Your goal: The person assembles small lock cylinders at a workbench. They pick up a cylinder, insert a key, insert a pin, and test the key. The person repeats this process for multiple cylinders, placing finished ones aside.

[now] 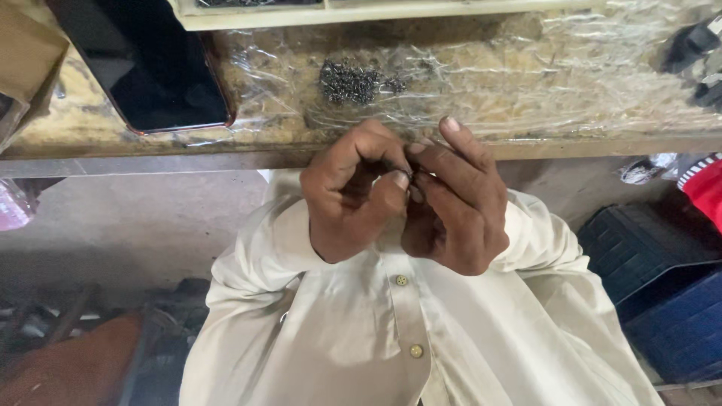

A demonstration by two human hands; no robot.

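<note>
hands: our left hand (353,192) and right hand (459,199) pinch a tiny dark part (411,174) together below the counter (226,143) edge | risk: we judge a slipped pinch drops it into our lap, away from the pile of small parts (350,81)

— What sort of place is this?

— A small workshop, by the look of it. The worn desk (188,128) has a stained, chipped top wrapped in crinkled clear plastic film (571,68).

— Anything else?

— A heap of tiny dark metal parts (350,81) lies on the desk near its front edge. Left of the heap rests a black phone (143,60). Below the desk's right end, dark blue crates (662,293) stand on a bare concrete floor (128,218).
</note>
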